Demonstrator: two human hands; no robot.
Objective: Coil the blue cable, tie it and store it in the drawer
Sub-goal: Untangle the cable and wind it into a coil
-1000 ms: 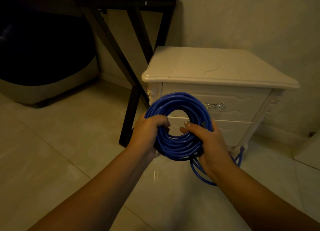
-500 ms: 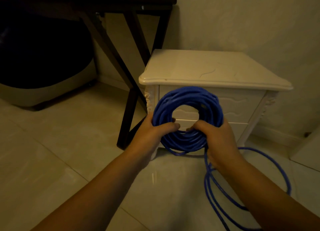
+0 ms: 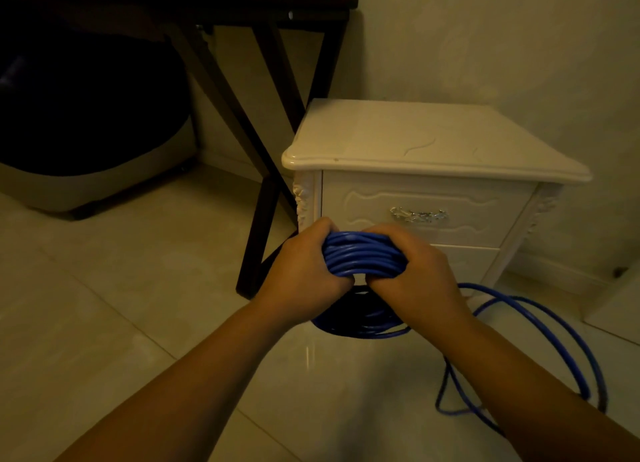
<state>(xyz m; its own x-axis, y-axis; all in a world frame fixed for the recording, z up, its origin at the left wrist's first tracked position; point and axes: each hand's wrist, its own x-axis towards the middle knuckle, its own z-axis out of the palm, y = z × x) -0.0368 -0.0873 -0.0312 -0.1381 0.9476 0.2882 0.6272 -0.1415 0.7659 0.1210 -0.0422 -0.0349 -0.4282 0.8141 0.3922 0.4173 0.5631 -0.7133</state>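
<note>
The blue cable [image 3: 362,255] is wound into a thick coil, now tipped flat so I see its near edge. My left hand [image 3: 299,271] grips the coil's left side and my right hand [image 3: 415,274] grips its right side, fingers curled round the strands. The coil's lower part hangs in shadow below my hands. A loose length of the cable trails from the coil over the floor to the right. The drawer [image 3: 422,205] of the white nightstand, with a silver handle [image 3: 419,215], is closed just behind the coil.
The white nightstand [image 3: 433,139] stands against the wall, with a second drawer front below the first. A dark folding table [image 3: 221,80] stands to its left, legs reaching the tiled floor [image 3: 104,288]. A dark rounded object with a pale base sits at far left.
The coil has turned from facing me upright to lying nearly flat and has dropped lower. Both hands closed tighter on its sides. More loose cable now lies on the floor at right.
</note>
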